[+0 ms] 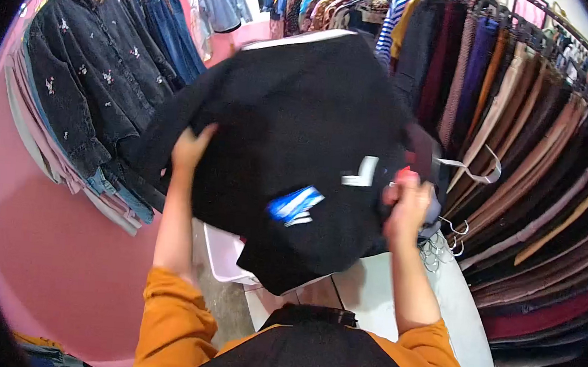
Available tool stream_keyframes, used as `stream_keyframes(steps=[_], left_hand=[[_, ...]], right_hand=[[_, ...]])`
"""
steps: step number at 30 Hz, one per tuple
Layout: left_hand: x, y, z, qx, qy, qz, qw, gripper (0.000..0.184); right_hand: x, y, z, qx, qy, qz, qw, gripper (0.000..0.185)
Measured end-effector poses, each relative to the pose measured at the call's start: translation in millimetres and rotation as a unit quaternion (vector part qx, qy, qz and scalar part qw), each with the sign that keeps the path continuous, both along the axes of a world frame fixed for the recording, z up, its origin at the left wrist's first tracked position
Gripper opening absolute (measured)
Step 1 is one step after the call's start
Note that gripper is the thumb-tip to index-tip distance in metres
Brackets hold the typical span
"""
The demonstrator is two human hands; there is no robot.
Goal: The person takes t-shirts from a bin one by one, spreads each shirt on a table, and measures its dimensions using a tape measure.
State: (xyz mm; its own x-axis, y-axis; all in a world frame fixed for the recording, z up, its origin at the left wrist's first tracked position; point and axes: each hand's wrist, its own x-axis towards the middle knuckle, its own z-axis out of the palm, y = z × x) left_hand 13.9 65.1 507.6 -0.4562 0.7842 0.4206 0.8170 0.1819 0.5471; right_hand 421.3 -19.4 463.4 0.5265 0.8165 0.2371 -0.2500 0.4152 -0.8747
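Note:
A black garment [278,119] is spread out in front of me at chest height, its kind not clear from this side. My left hand [190,150] grips its left part, with some fingers hidden by the dark cloth. At its right edge, my right hand [407,206] is closed on the cloth, blurred by motion. A small red thing [406,175] shows at those fingers, too smeared to name. On the garment are a blue and white tag [295,204] and a white label [361,172]. A pale hanger hook [480,176] sticks out beyond my right hand.
Dark embroidered denim shirts [102,62] and jeans [161,28] hang on the left by a pink wall [43,252]. A long rack of trousers [520,154] curves along the right. Below are a white counter [449,323], loose hangers [438,251] and a white bin [221,254].

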Motion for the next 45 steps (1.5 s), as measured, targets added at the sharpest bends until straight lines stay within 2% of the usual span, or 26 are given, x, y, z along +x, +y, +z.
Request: stream_keyframes(steps=[1, 2, 4, 6, 7, 9, 11, 12, 15, 16, 17, 19, 20, 21, 22, 23, 24, 26, 29, 31, 33, 35, 37, 40, 42, 45], left_hand=[[15.9, 24.7, 7.2, 0.121, 0.077, -0.218, 0.965, 0.075], [47.5, 30.4, 20.4, 0.106, 0.116, -0.264, 0.952, 0.081], [81.6, 50.8, 4.0, 0.102, 0.063, -0.388, 0.914, 0.08], [94.6, 58.2, -34.3, 0.071, -0.015, -0.443, 0.894, 0.075], [94.2, 56.3, -58.5, 0.066, -0.063, -0.457, 0.885, 0.073], [75.8, 52.7, -118.9, 0.026, -0.127, -0.373, 0.919, 0.067], [40.2, 42.3, -193.0, -0.052, -0.21, -0.221, 0.951, 0.063], [23.9, 36.7, -247.2, -0.02, -0.221, -0.132, 0.966, 0.057], [-22.0, 5.0, -363.3, -0.08, -0.119, 0.022, 0.989, 0.057], [-33.7, 0.4, -395.0, -0.145, -0.15, 0.02, 0.978, 0.059], [-34.3, -5.1, -398.9, -0.242, -0.196, -0.023, 0.95, 0.054], [-34.6, 0.8, -451.9, -0.273, -0.348, 0.036, 0.896, 0.048], [-38.8, 7.4, -471.8, -0.275, -0.35, 0.033, 0.895, 0.048], [-40.2, 12.2, -480.0, -0.293, -0.445, 0.008, 0.846, 0.04], [-41.0, 16.5, -485.2, -0.307, -0.534, -0.016, 0.788, 0.034], [-42.0, 19.7, -489.0, -0.309, -0.535, -0.019, 0.786, 0.034], [-43.1, 22.4, -491.4, -0.282, -0.563, -0.029, 0.776, 0.022], [-46.1, 23.5, -473.2, -0.252, -0.589, -0.04, 0.766, 0.021], [-53.4, 6.0, -365.3, -0.219, -0.623, -0.032, 0.75, 0.023], [-63.1, -2.1, -311.2, -0.221, -0.557, -0.056, 0.798, 0.025], [-75.2, -8.2, -265.2, -0.171, -0.583, -0.094, 0.789, 0.021], [-70.4, -13.3, -208.0, -0.108, -0.6, -0.111, 0.785, 0.021], [-71.3, -16.2, -177.7, -0.091, -0.601, -0.153, 0.779, 0.02], [-60.0, -28.3, -120.2, -0.073, -0.606, -0.243, 0.754, 0.019], [-53.7, -35.1, -89.8, -0.071, -0.613, -0.311, 0.723, 0.023], [-38.4, -42.1, -61.0, -0.008, -0.579, -0.372, 0.726, 0.027]], right_hand=[[21.0, 9.1, -16.4, 0.024, 0.029, -0.023, 0.999, 0.024], [42.9, 15.1, -32.7, 0.034, 0.044, -0.033, 0.998, 0.02], [79.9, 22.4, -88.2, 0.035, 0.044, -0.12, 0.991, 0.028], [104.9, 17.6, -139.7, -0.12, -0.038, -0.265, 0.956, 0.041], [131.8, 12.5, -186.7, -0.151, -0.237, -0.317, 0.906, 0.053], [126.8, -21.5, -192.5, -0.28, -0.373, -0.326, 0.822, 0.061], [115.6, -47.1, -207.7, -0.271, -0.371, -0.346, 0.818, 0.063], [110.3, -55.9, -212.7, -0.255, -0.366, -0.368, 0.816, 0.066], [70.4, -77.0, -198.1, -0.26, -0.417, -0.377, 0.785, 0.065], [55.5, -75.1, -192.0, -0.261, -0.422, -0.378, 0.782, 0.065], [39.8, -71.8, -186.4, -0.202, -0.423, -0.363, 0.805, 0.063], [9.9, -66.6, -170.6, -0.144, -0.426, -0.349, 0.823, 0.061], [-4.4, -63.4, -159.2, -0.149, -0.484, -0.305, 0.807, 0.057], [-17.9, -58.7, -152.0, -0.155, -0.539, -0.259, 0.786, 0.053], [-30.6, -52.6, -149.8, -0.14, -0.537, -0.221, 0.802, 0.046], [-46.9, -45.9, -144.6, -0.129, -0.511, -0.192, 0.828, 0.039], [-57.3, -41.0, -143.8, -0.109, -0.54, -0.163, 0.819, 0.034], [-77.8, -30.7, -143.3, -0.068, -0.555, -0.075, 0.826, 0.026], [-110.1, -14.1, -149.9, -0.02, -0.514, 0.088, 0.853, 0.02], [-131.1, -5.3, -159.7, -0.017, -0.515, 0.182, 0.837, 0.019], [-159.5, -0.6, -163.7, -0.117, -0.433, 0.297, 0.843, 0.023], [-187.4, 9.1, -178.4, -0.099, -0.464, 0.329, 0.817, 0.036], [-214.4, 16.5, -180.1, -0.035, -0.529, 0.341, 0.776, 0.042], [-249.5, 20.2, -194.2, -0.002, -0.56, 0.308, 0.769, 0.053], [-261.0, 19.6, -190.5, -0.026, -0.553, 0.321, 0.769, 0.048], [-258.8, 9.8, -154.2, -0.05, -0.529, 0.297, 0.793, 0.033]])
